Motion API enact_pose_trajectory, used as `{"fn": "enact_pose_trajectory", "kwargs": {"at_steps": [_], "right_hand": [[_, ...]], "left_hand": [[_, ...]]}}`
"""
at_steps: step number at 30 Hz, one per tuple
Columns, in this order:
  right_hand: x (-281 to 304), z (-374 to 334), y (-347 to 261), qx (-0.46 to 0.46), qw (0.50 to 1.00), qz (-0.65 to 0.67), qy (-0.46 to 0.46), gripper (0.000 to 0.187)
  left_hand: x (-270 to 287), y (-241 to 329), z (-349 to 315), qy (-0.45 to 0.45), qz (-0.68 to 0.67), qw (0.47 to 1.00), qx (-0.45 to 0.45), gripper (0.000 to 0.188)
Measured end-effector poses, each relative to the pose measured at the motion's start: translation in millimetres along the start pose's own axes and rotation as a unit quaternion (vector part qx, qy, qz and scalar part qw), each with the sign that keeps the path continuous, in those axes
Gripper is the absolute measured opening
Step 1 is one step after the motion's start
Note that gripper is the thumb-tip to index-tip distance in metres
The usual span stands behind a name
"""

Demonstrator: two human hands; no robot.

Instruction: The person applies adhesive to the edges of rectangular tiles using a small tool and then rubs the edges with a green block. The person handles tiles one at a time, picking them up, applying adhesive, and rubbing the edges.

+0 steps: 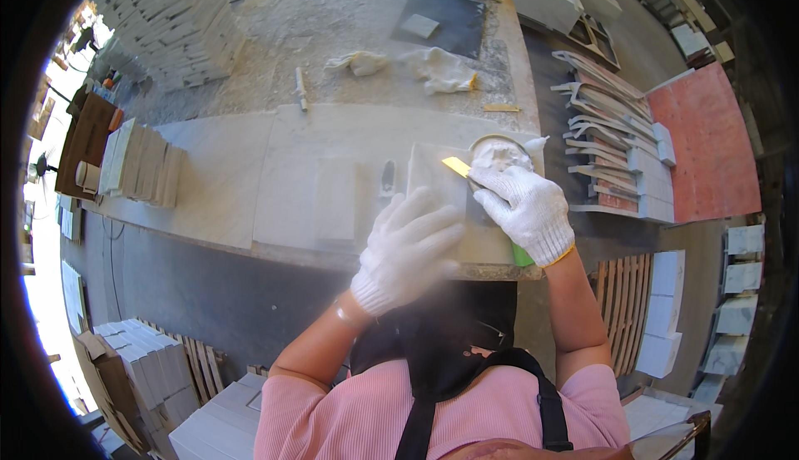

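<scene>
In a white knit glove, my right hand [526, 210] is closed round a small yellow scraper [456, 166], whose flat blade points left. Right beside it stands a round tub [502, 152] of white paste, partly covered by that hand. My left hand [409, 248], also gloved, hovers over the table's near edge with its fingers stretched out. It looks smeared by motion, and nothing shows in it. Beyond its fingertips lies a small grey tool [388, 177]. A pale flat slab [336, 198] rests to the left of that tool.
The dusty table [208, 156] holds loose white gloves [439, 70], a pale stick [300, 90] and a dark square [449, 23] with a small tile. Stacked tiles [141, 165] stand at left. Racked strips [599, 131] and a reddish board [706, 144] sit at right.
</scene>
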State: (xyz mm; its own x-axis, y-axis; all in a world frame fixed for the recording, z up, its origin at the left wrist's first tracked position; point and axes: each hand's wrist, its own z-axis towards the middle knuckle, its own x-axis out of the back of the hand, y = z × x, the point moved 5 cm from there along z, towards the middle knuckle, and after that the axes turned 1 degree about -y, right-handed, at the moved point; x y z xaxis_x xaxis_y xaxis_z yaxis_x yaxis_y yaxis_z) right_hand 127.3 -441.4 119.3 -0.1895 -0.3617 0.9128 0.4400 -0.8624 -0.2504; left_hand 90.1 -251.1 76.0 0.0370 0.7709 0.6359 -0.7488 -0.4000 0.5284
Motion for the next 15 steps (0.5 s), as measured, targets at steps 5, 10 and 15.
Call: {"fn": "enact_pose_trajectory", "kwargs": {"at_steps": [5,10,15], "right_hand": [[3.0,-4.7,1.6,-0.023,0.999,0.037,0.003,0.028],[12.7,-22.5,28.4,-0.091,0.988,0.116,0.040,0.030],[-8.2,-50.4,88.8,-0.299,0.949,0.095,-0.035,0.028]], "left_hand": [[-0.1,0.0,0.4,-0.004,0.000,1.000,-0.006,0.051],[1.9,1.9,3.4,0.000,-0.002,1.000,-0.006,0.049],[1.0,2.5,5.7,-0.012,-0.006,1.000,-0.001,0.045]]}}
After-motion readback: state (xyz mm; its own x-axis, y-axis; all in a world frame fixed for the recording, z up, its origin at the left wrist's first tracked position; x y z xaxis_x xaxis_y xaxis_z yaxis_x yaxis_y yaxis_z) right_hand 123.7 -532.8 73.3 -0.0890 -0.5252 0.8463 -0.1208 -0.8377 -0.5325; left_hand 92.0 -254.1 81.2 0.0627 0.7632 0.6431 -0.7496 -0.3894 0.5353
